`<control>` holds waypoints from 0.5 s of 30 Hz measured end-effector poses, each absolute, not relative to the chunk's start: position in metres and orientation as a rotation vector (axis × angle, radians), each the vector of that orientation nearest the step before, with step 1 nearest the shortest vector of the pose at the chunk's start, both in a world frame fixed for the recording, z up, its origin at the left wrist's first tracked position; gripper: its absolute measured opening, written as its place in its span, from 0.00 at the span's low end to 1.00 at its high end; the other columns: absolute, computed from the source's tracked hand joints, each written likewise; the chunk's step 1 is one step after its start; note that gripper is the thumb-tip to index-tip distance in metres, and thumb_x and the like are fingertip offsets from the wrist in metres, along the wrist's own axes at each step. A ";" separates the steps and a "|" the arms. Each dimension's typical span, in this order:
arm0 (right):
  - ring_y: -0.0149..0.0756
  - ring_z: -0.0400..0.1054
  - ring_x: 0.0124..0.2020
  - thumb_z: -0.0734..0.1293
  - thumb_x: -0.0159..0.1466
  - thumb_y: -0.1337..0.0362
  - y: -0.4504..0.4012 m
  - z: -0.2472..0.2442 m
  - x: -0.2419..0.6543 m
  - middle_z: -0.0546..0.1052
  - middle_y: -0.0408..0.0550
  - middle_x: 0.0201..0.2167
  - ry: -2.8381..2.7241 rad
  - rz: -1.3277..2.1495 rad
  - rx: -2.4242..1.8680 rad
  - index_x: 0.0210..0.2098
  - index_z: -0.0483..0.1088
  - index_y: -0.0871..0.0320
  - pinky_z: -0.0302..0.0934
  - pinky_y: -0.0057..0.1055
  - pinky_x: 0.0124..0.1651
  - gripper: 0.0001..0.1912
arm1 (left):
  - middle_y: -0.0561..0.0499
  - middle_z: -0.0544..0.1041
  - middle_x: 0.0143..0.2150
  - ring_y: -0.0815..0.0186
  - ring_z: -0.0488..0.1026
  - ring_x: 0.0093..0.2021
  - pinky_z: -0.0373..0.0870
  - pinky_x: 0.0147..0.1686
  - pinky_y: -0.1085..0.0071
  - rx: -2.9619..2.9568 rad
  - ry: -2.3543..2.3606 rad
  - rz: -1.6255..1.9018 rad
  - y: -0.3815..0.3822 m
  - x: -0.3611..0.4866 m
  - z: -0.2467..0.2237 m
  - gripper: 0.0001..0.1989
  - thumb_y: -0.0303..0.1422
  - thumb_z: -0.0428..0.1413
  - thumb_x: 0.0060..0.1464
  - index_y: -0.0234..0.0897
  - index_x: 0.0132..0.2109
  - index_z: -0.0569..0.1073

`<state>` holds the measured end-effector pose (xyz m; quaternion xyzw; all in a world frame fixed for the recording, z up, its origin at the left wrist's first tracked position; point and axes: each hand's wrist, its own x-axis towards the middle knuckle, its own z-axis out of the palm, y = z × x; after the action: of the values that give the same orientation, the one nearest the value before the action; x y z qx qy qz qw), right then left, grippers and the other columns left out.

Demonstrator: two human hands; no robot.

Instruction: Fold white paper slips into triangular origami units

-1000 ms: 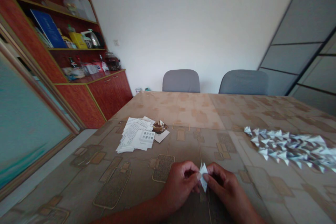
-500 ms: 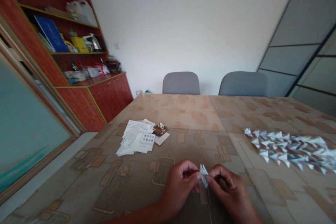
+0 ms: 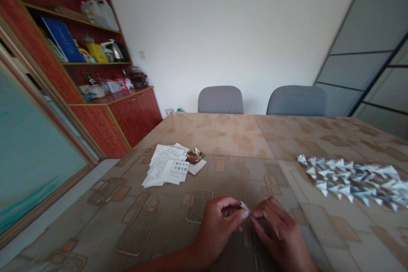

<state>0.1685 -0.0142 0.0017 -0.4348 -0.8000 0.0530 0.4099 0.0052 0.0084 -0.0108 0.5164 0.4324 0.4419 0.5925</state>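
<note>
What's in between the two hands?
A small piece of white paper is between the left hand and the right hand. The head view shows just a bit of it.

Seated-height view across a patterned table (image 3: pixel 232 170). The left hand (image 3: pixel 219 227) pinches a small white paper piece (image 3: pixel 243 205), largely hidden by fingers; the right hand (image 3: pixel 280 227) lies just beside, its fingertips' grip obscured. Left: loosely piled printed sheets (image 3: pixel 165 168) near a brown object (image 3: pixel 193 157). Right: rows of folded papers (image 3: pixel 353 179). Beyond: two grey chairs (image 3: pixel 220 100).
</note>
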 end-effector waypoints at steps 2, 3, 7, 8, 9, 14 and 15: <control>0.37 0.68 0.26 0.63 0.65 0.68 -0.015 0.000 0.168 0.73 0.45 0.23 -2.040 0.123 -1.080 0.29 0.69 0.54 0.62 0.31 0.30 0.08 | 0.52 0.73 0.23 0.71 0.66 0.21 0.64 0.22 0.76 1.213 1.006 1.030 0.008 0.006 -0.009 0.14 0.41 0.62 0.45 0.32 0.30 0.76; 0.37 0.68 0.27 0.63 0.65 0.68 -0.016 0.000 0.169 0.73 0.45 0.23 -2.049 0.125 -1.074 0.30 0.70 0.54 0.62 0.32 0.30 0.08 | 0.52 0.72 0.23 0.71 0.66 0.21 0.64 0.22 0.76 1.221 1.011 1.030 0.008 0.006 -0.008 0.14 0.41 0.61 0.46 0.32 0.30 0.75; 0.38 0.68 0.29 0.64 0.65 0.68 -0.016 0.007 0.174 0.74 0.45 0.25 -2.079 0.213 -1.026 0.32 0.71 0.54 0.63 0.32 0.32 0.06 | 0.54 0.71 0.21 0.70 0.68 0.20 0.64 0.23 0.75 1.211 1.042 1.026 0.011 0.005 -0.005 0.12 0.40 0.59 0.47 0.33 0.28 0.72; 0.38 0.69 0.29 0.64 0.65 0.69 -0.014 0.010 0.176 0.75 0.45 0.26 -2.079 0.242 -1.007 0.33 0.71 0.53 0.64 0.31 0.32 0.06 | 0.54 0.71 0.21 0.70 0.68 0.20 0.64 0.23 0.75 1.201 1.040 1.018 0.011 0.004 -0.004 0.12 0.39 0.58 0.47 0.33 0.28 0.71; 0.38 0.69 0.29 0.64 0.65 0.69 -0.013 0.013 0.180 0.75 0.45 0.26 -2.077 0.261 -0.989 0.35 0.71 0.53 0.64 0.31 0.32 0.06 | 0.55 0.71 0.20 0.69 0.69 0.20 0.64 0.23 0.75 1.193 1.030 0.998 0.012 0.003 -0.003 0.12 0.39 0.58 0.46 0.33 0.28 0.71; 0.38 0.72 0.34 0.64 0.64 0.70 -0.005 0.019 0.194 0.78 0.46 0.33 -2.096 0.385 -0.950 0.43 0.71 0.51 0.67 0.31 0.35 0.10 | 0.54 0.72 0.19 0.70 0.69 0.19 0.64 0.23 0.74 1.169 0.942 0.825 0.017 -0.003 0.003 0.12 0.39 0.57 0.45 0.33 0.28 0.70; 0.38 0.72 0.34 0.64 0.64 0.70 -0.005 0.019 0.194 0.78 0.46 0.33 -2.126 0.426 -0.923 0.44 0.71 0.50 0.67 0.31 0.36 0.11 | 0.54 0.72 0.19 0.70 0.69 0.19 0.64 0.23 0.74 1.161 0.938 0.804 0.017 -0.003 0.004 0.12 0.39 0.57 0.44 0.34 0.28 0.70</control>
<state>0.1944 -0.0050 0.0192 -0.3620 -0.8335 0.1669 0.3827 -0.0033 0.0174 0.0043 0.5135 0.4146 0.3557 0.6617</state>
